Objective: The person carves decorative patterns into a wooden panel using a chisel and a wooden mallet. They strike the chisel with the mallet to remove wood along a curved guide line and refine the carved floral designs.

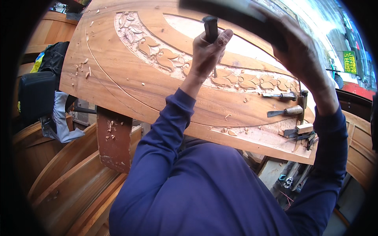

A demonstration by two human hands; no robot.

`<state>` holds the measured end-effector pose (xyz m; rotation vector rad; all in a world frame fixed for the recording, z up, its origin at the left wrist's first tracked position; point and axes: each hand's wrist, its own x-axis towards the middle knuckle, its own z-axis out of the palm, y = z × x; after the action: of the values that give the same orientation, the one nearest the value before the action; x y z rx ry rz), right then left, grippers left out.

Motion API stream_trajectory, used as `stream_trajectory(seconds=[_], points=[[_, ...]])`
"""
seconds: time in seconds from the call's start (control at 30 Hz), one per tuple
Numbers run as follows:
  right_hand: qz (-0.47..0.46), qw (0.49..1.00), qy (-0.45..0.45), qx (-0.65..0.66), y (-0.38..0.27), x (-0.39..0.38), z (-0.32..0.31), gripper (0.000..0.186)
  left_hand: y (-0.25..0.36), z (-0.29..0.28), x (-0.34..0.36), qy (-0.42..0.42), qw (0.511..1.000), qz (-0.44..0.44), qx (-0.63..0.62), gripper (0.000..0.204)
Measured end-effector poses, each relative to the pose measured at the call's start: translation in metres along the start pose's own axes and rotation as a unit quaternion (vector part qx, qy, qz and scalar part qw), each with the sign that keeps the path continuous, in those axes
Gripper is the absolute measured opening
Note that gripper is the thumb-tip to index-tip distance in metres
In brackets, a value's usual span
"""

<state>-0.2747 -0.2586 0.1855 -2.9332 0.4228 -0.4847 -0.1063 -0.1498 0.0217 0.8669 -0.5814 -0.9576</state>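
At twelve o'clock, the left hand [206, 55] grips an upright chisel [211, 28] over the carved wooden panel [153, 90]; at two, the right hand [300, 53] clutches a blurred dark bar [240, 19]. A wood-handled chisel [292, 110] lies at three.

Bright daylight and a green-and-yellow sign [349, 62] upper right, curved wooden boards [76, 192] lower left

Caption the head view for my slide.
Over a carved wooden panel, left hand grips a chisel, right hand a blurred dark tool.

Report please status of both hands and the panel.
Left hand closed around chisel over carved panel. Right hand gripping blurred dark tool. Loose tools lying right; wood chips scattered.
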Motion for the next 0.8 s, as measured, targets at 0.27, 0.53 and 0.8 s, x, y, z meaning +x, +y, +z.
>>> stream_trajectory(seconds=[0.27,0.53,0.8], points=[[0.201,0.954,0.136,0.177,0.007,-0.060,0.019,0.071,-0.036,0.028,0.049,-0.055,0.965,-0.039,0.252,0.047],[0.283,0.924,0.200,0.164,-0.005,-0.085,-0.016,0.070,-0.006,0.002,0.025,-0.115,0.991,-0.062,0.038,0.041],[0.188,0.948,0.246,0.079,0.050,-0.063,-0.065,0.034,-0.006,0.007,0.021,-0.141,0.988,-0.041,0.050,0.039]])
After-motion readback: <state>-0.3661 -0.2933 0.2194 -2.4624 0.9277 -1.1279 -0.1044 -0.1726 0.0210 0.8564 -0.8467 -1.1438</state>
